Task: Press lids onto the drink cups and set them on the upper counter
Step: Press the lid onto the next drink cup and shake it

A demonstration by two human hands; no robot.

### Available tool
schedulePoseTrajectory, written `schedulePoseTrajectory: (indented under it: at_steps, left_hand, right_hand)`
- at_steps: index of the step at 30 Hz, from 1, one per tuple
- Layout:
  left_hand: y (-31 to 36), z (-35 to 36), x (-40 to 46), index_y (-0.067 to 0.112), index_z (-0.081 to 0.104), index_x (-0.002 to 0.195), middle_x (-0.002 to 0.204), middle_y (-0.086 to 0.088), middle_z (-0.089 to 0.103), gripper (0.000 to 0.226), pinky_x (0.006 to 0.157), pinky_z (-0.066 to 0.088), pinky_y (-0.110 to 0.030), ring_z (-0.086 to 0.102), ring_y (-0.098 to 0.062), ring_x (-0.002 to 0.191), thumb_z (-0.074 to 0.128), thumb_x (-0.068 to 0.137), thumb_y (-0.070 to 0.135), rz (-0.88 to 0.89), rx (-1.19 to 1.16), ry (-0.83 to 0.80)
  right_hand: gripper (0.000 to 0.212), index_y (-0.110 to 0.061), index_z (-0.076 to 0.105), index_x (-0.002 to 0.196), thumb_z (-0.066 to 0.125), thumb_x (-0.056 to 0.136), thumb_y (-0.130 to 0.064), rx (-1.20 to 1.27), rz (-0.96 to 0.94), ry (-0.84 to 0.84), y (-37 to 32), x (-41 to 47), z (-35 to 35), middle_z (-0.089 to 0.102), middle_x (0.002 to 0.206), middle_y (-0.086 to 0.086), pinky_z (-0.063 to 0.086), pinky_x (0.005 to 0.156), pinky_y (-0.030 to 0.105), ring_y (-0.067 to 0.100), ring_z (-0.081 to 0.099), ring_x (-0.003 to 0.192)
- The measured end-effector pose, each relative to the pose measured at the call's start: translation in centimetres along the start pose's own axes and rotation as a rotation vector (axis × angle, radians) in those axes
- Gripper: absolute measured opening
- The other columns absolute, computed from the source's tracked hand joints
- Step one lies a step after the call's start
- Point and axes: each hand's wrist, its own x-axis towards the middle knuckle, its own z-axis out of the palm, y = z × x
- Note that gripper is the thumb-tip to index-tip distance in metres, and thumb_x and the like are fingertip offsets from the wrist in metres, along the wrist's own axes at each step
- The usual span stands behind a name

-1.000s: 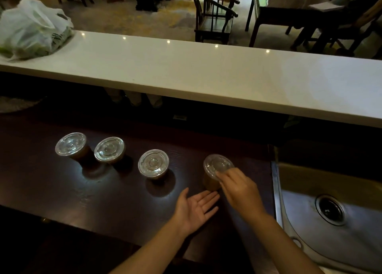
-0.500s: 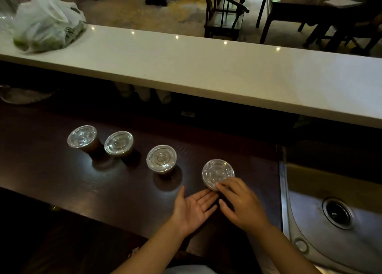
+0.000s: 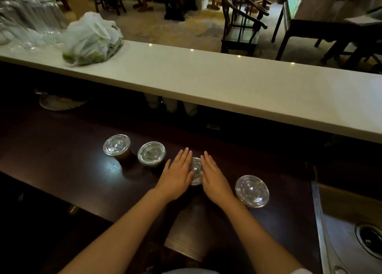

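You stand at a dark wooden lower counter (image 3: 62, 170), with a long white upper counter (image 3: 227, 83) crossing the view above it and a dim room of dark wooden chairs (image 3: 241, 25) and tables beyond. A white plastic bag (image 3: 91, 40) lies at the left end of the upper counter, beside blurred clear glassware (image 3: 26, 19). A steel sink (image 3: 351, 242) is cut off at the lower right edge.

Four lidded drink cups stand upright in a row on the lower counter, lids facing up: the far-left cup (image 3: 116, 145), the second cup (image 3: 151, 154), the third cup (image 3: 196, 171) and the right-hand cup (image 3: 252, 191). Your left hand (image 3: 177, 174) and right hand (image 3: 214, 177) lie flat, fingers straight and together, on either side of the third cup's lid, covering most of it; neither hand grips anything. Whether the palms press on the rim cannot be made out. Pale shapes under the upper counter's overhang are too dark to identify.
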Motion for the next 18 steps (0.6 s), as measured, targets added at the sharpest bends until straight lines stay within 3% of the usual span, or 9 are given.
schedulePoseTrajectory:
  at_steps: [2, 6, 9, 12, 16, 18]
  left_hand:
    - [-1.0, 0.7, 0.6, 0.012, 0.001, 0.147, 0.158, -0.003, -0.003, 0.063, 0.117, 0.015, -0.04, -0.001, -0.014, 0.144, 0.022, 0.096, 0.041, 0.019, -0.049, -0.093]
    - [-1.7, 1.9, -0.4, 0.009, 0.005, 0.147, 0.157, -0.006, 0.003, 0.079, 0.116, 0.019, -0.033, 0.005, -0.014, 0.144, 0.004, 0.082, 0.054, 0.086, -0.177, -0.056]
    - [-1.5, 2.2, -2.3, 0.012, 0.001, 0.146, 0.156, -0.003, -0.005, 0.072, 0.116, 0.016, -0.03, 0.0, -0.012, 0.143, 0.007, 0.085, 0.049, 0.159, -0.159, -0.023]
    - [-1.4, 2.6, -3.3, 0.016, -0.003, 0.144, 0.154, 0.001, -0.01, 0.063, 0.114, 0.011, -0.031, -0.007, -0.011, 0.142, 0.011, 0.09, 0.045, 0.194, -0.141, -0.009]
    - [-1.6, 2.7, -2.8, 0.01, 0.029, 0.142, 0.151, -0.007, 0.03, 0.057, 0.103, 0.04, -0.039, 0.026, -0.021, 0.138, 0.03, 0.091, 0.035, 0.204, -0.077, 0.011]
    - [-1.7, 3.0, -2.6, 0.01, 0.035, 0.139, 0.147, -0.007, 0.038, 0.056, 0.095, 0.048, -0.04, 0.035, -0.021, 0.134, 0.034, 0.088, 0.034, 0.22, -0.064, 0.009]
  right_hand:
    - [0.052, -0.011, 0.01, 0.147, 0.032, 0.101, -0.017, -0.005, 0.037, -0.06, 0.1, 0.3, 1.0, 0.0, 0.156, -0.001, 0.0, 0.107, 0.017, 0.012, -0.001, 0.143]
    - [0.054, -0.014, 0.007, 0.148, 0.032, 0.1, -0.021, -0.117, 0.034, -0.01, 0.3, -1.0, 2.3, -0.005, 0.149, -0.011, 0.006, 0.116, 0.026, 0.001, -0.009, 0.136]
    - [0.056, -0.019, 0.0, 0.145, 0.019, 0.096, -0.038, -0.132, 0.044, 0.023, 0.0, -3.0, 3.7, -0.008, 0.149, -0.013, 0.004, 0.115, 0.025, -0.003, -0.015, 0.137]
    - [0.059, -0.014, 0.012, 0.146, 0.018, 0.093, -0.039, -0.133, 0.073, 0.107, -0.2, -4.1, 5.3, 0.005, 0.153, -0.005, 0.007, 0.114, 0.025, 0.001, -0.007, 0.14]
    - [0.055, -0.007, 0.03, 0.142, 0.027, 0.092, -0.029, -0.26, 0.074, 0.181, -0.2, -3.8, 5.5, 0.025, 0.15, 0.005, 0.013, 0.112, 0.033, 0.012, 0.012, 0.141]
    - [0.055, -0.006, 0.035, 0.14, 0.03, 0.09, -0.027, -0.315, 0.059, 0.166, -0.3, -3.7, 5.2, 0.032, 0.149, 0.008, 0.018, 0.11, 0.039, 0.016, 0.019, 0.139]
